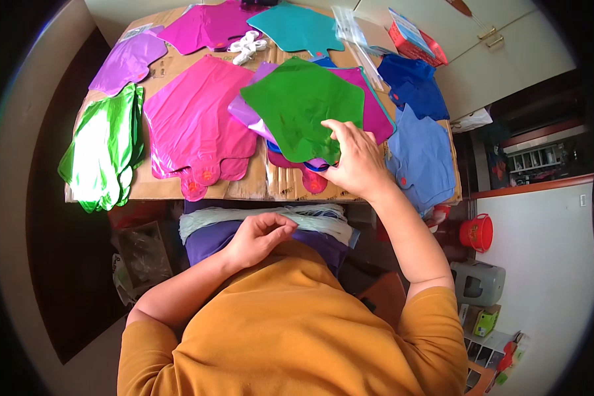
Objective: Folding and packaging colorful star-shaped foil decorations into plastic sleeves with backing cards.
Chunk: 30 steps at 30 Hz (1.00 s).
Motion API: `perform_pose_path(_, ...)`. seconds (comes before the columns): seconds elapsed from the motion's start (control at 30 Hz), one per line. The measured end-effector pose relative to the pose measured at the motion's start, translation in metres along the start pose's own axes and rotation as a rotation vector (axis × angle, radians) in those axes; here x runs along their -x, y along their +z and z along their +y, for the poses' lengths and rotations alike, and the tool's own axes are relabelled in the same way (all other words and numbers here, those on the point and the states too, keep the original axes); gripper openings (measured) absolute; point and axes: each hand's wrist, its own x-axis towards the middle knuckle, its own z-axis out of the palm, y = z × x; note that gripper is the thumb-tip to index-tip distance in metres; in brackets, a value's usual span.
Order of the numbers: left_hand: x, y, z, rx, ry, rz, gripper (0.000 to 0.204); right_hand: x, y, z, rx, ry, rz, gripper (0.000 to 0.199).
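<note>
A flat green foil balloon (303, 105) lies on top of a mixed pile of foil balloons in the middle of the table. My right hand (358, 158) is over its near right edge, thumb and forefinger spread apart. Under it show a purple-magenta balloon (376, 109) and a lilac one (241, 115). My left hand (261, 239) hovers above my lap, its fingers curled together; whatever may be in them is hidden. Beside it, a bundle of pale strings (320, 221) lies across my lap.
Around the pile lie pink balloons (198, 119), shiny green ones (105, 148), light blue ones (422, 158), dark blue ones (412, 82) and a teal one (297, 28). White ribbon coils (247, 46) and a red basket (412, 43) are at the back. A red bucket (476, 233) stands at the right.
</note>
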Motion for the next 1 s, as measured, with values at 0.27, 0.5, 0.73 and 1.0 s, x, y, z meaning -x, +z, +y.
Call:
perform_pose_path(0.27,-0.026,0.007,0.007,0.333,-0.204,-0.017,0.027,-0.006,0.014,0.02,-0.068,0.081,0.004,0.027)
perform_pose_path(0.5,-0.027,0.011,0.019,0.787,-0.123,-0.466,0.057,-0.003,-0.062,-0.006,-0.626,0.299,-0.18,0.036)
perform_pose_path(0.73,-0.025,0.025,0.013,0.995,-0.07,-0.584,0.083,0.051,-0.062,-0.034,-0.21,-0.081,-0.492,0.074)
perform_pose_path(1.0,-0.019,0.039,0.011,0.884,-0.32,-0.227,0.032,0.099,-0.025,-0.043,-0.068,-0.122,-0.291,0.061)
